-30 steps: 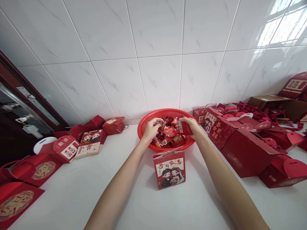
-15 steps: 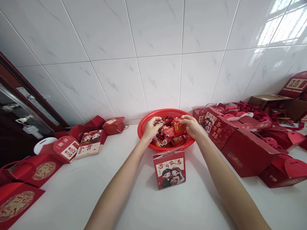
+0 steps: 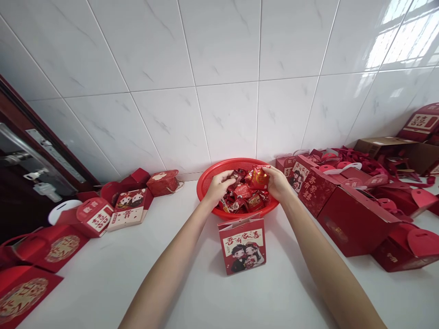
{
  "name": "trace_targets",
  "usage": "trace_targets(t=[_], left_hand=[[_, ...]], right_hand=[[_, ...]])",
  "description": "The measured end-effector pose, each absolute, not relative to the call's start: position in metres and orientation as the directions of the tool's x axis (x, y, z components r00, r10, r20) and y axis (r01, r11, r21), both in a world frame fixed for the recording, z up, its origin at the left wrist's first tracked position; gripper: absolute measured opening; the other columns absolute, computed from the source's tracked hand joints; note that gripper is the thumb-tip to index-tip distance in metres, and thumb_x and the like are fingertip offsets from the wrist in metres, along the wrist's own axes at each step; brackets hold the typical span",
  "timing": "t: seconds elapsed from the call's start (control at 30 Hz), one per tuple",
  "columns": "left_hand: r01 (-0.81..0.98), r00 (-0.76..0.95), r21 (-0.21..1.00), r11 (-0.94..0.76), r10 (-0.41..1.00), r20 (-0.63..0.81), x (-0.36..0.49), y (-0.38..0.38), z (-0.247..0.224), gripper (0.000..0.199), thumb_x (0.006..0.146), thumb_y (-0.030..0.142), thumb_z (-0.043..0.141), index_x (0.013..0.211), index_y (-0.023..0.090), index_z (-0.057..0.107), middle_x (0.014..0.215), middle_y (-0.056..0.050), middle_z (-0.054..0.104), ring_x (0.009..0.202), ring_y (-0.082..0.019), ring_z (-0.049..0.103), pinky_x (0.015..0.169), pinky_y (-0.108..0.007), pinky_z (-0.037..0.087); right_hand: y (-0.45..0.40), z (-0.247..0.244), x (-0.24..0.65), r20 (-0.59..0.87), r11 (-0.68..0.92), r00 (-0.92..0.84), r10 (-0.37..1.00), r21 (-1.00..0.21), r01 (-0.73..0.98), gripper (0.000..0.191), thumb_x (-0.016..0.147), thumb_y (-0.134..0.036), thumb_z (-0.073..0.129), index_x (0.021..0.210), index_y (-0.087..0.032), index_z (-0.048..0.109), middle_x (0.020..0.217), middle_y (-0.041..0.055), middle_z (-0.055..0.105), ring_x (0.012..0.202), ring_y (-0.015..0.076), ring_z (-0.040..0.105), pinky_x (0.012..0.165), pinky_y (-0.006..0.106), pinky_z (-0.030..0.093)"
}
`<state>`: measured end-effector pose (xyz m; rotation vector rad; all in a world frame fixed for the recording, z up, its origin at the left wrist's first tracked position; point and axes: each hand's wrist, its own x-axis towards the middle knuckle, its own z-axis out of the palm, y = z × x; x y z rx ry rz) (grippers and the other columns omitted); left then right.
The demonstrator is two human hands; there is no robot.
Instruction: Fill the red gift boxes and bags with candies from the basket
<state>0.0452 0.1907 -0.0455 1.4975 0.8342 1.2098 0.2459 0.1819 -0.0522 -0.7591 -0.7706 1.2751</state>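
Left hand and right hand curled inward — forearms (bare) stretched forward.

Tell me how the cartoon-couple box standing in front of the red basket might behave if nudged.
The box would probably tip easily, since it stands upright with a narrow-looking top. Its thin card edges suggest it is light, though its inside is hidden. Flat sides make rolling unlikely.

plastic basket, shiny wrappers, smooth card box, glossy tiles
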Motion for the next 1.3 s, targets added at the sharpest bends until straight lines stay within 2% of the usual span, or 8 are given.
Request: trace_targets(t=[0.47, 0.6, 0.7, 0.8, 0.87, 0.97, 1.07, 1.3], left_hand=[[0.112, 0.436, 0.930, -0.349, 0.859, 0.269, 0.087, 0.219, -0.033, 0.036, 0.071, 0.029, 0.084, 0.100, 0.016, 0.068, 0.082, -0.002, 0.070, 0.082, -0.017, 0.067, 0.082, -0.033, 0.054], [0.123, 0.479, 0.949, -0.290, 0.855, 0.199, 0.096, 0.231, -0.030, 0.037, 0.087, 0.040, 0.067, 0.114, 0.016, 0.061, 0.087, -0.004, 0.071, 0.076, -0.016, 0.068, 0.073, -0.029, 0.054], [0.193, 0.557, 0.936, -0.294, 0.818, 0.141, 0.094, 0.235, -0.034, 0.038, 0.097, 0.045, 0.044, 0.100, 0.016, 0.068, 0.088, -0.006, 0.072, 0.076, -0.017, 0.068, 0.072, -0.029, 0.054], [0.286, 0.671, 0.898, -0.334, 0.739, 0.061, 0.091, 0.228, -0.045, 0.026, 0.081, 0.044, 0.066, 0.075, 0.020, 0.073, 0.077, -0.004, 0.071, 0.077, -0.021, 0.068, 0.074, -0.030, 0.053], [0.379, 0.766, 0.787, -0.487, 0.643, 0.029, 0.092, 0.220, -0.053, 0.017, 0.066, 0.035, 0.080, 0.077, 0.023, 0.077, 0.083, -0.004, 0.070, 0.083, -0.023, 0.067, 0.077, -0.031, 0.052], [0.495, 0.860, 0.358, -0.792, 0.504, -0.075, 0.098, 0.212, -0.059, 0.043, 0.063, 0.028, 0.082, 0.106, 0.029, 0.078, 0.106, -0.008, 0.067, 0.098, -0.029, 0.065, 0.086, -0.036, 0.049], [0.613, 0.786, 0.021, -0.790, 0.606, -0.122, 0.101, 0.215, -0.056, 0.060, 0.063, 0.021, 0.083, 0.121, 0.035, 0.072, 0.115, -0.009, 0.065, 0.107, -0.032, 0.063, 0.094, -0.041, 0.048], [0.862, 0.506, -0.054, -0.503, 0.853, 0.131, 0.084, 0.237, -0.048, 0.055, 0.077, 0.007, 0.068, 0.129, 0.025, 0.065, 0.130, -0.019, 0.058, 0.126, -0.039, 0.053, 0.108, -0.061, 0.035]], right_hand=[[0.183, -0.056, 0.239, 0.108, 0.210, 0.277, 0.955, -0.905, -0.370, 0.038, 0.058, -0.047, 0.087, 0.075, -0.021, 0.065, 0.070, -0.0013, 0.069, 0.067, 0.0170, 0.064, 0.059, 0.028, 0.053], [0.188, -0.057, 0.240, 0.147, 0.316, 0.405, 0.903, -0.864, -0.392, 0.046, 0.052, -0.044, 0.090, 0.080, -0.020, 0.063, 0.071, -0.0011, 0.069, 0.069, 0.0179, 0.065, 0.064, 0.031, 0.056], [0.193, -0.060, 0.242, 0.125, 0.398, 0.556, 0.822, -0.824, -0.403, 0.044, 0.055, -0.043, 0.088, 0.081, -0.021, 0.062, 0.072, -0.0024, 0.067, 0.069, 0.0164, 0.065, 0.065, 0.030, 0.056], [0.196, -0.062, 0.243, 0.103, 0.445, 0.619, 0.778, -0.787, -0.428, 0.041, 0.055, -0.041, 0.087, 0.079, -0.021, 0.061, 0.073, -0.0030, 0.067, 0.070, 0.0151, 0.065, 0.066, 0.029, 0.057], [0.197, -0.062, 0.244, 0.099, 0.453, 0.622, 0.777, -0.774, -0.442, 0.040, 0.055, -0.040, 0.087, 0.078, -0.021, 0.061, 0.073, -0.0031, 0.066, 0.070, 0.0148, 0.065, 0.066, 0.029, 0.057], [0.196, -0.063, 0.244, 0.115, 0.438, 0.598, 0.794, -0.789, -0.431, 0.039, 0.057, -0.041, 0.086, 0.079, -0.021, 0.060, 0.073, -0.0033, 0.066, 0.069, 0.0151, 0.066, 0.066, 0.030, 0.058], [0.194, -0.062, 0.243, 0.129, 0.427, 0.575, 0.808, -0.801, -0.421, 0.039, 0.057, -0.040, 0.085, 0.079, -0.022, 0.059, 0.073, -0.0035, 0.066, 0.069, 0.0154, 0.066, 0.066, 0.030, 0.058], [0.189, -0.059, 0.240, 0.107, 0.415, 0.566, 0.817, -0.791, -0.450, 0.038, 0.054, -0.036, 0.086, 0.077, -0.021, 0.061, 0.071, -0.0032, 0.066, 0.068, 0.0153, 0.065, 0.063, 0.029, 0.058]])
